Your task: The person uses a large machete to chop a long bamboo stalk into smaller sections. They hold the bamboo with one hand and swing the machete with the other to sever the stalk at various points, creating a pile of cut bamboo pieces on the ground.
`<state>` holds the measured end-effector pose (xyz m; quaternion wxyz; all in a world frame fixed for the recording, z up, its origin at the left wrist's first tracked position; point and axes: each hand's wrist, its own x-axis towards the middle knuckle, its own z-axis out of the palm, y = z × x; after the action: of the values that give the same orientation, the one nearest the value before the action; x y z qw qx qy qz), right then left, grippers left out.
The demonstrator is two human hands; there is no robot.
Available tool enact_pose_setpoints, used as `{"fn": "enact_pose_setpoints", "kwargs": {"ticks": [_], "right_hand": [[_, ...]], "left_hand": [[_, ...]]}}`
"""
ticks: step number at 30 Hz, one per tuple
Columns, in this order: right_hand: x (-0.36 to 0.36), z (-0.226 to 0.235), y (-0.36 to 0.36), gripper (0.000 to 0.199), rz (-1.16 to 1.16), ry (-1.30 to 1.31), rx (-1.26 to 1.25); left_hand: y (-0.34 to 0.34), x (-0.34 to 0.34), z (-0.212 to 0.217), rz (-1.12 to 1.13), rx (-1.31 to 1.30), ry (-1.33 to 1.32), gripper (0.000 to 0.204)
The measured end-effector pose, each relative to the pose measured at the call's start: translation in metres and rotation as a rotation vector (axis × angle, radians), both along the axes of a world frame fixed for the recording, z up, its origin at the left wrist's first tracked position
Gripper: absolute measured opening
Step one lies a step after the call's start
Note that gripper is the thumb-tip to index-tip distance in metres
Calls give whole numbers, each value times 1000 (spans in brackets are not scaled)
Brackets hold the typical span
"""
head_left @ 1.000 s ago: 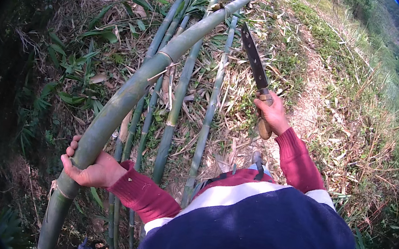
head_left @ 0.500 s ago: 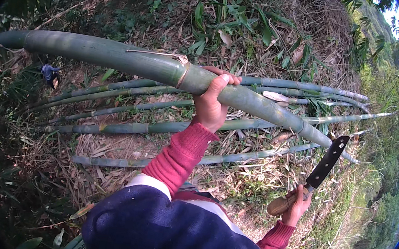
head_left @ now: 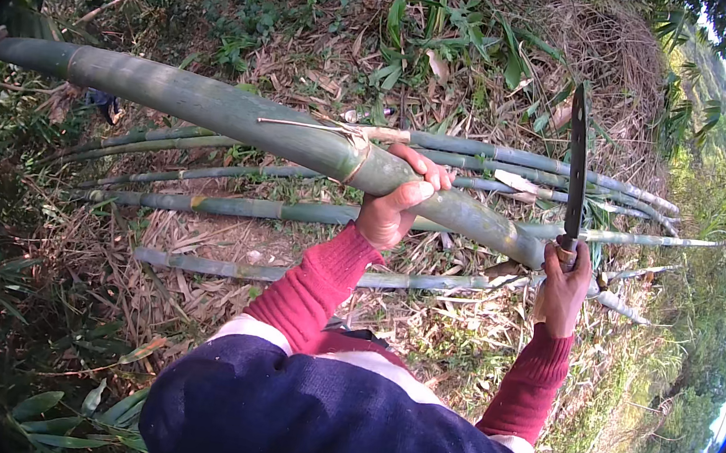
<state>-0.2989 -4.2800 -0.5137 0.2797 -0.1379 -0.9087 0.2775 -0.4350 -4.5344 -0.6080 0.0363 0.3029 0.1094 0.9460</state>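
A thick green bamboo pole slants across from the upper left down toward the right, raised above the ground. My left hand is wrapped round it, just right of a node that carries a thin dry twig. My right hand grips a machete by its handle. The dark machete blade, with holes along it, points up and is seen nearly edge-on. The handle is mostly hidden by my fingers. The pole's lower right end passes behind my right hand.
Several cut bamboo poles lie side by side on leaf litter beyond and beneath the raised one. Leafy plants grow at the back. At the far left, behind the pole, a person is partly hidden. Tall grass and bushes stand at the right.
My right hand has risen from low on the right, swinging the machete blade from slanted to upright. The bamboo in my left hand has shifted slightly down and right.
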Motion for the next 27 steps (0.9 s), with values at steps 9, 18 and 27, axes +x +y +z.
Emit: {"fn": "enact_pose_setpoints", "kwargs": {"ticks": [9,18,27], "right_hand": [[45,-52,25,32,-250,131,-52],[217,-137,44,31,-758,44,-438],[273,-140,95,25,-574,521,-780]], "left_hand": [[8,-14,-13,46,-139,-164,14],[42,-39,-3,249,-182,-290,22],[75,-25,104,516,219,124,30]]}}
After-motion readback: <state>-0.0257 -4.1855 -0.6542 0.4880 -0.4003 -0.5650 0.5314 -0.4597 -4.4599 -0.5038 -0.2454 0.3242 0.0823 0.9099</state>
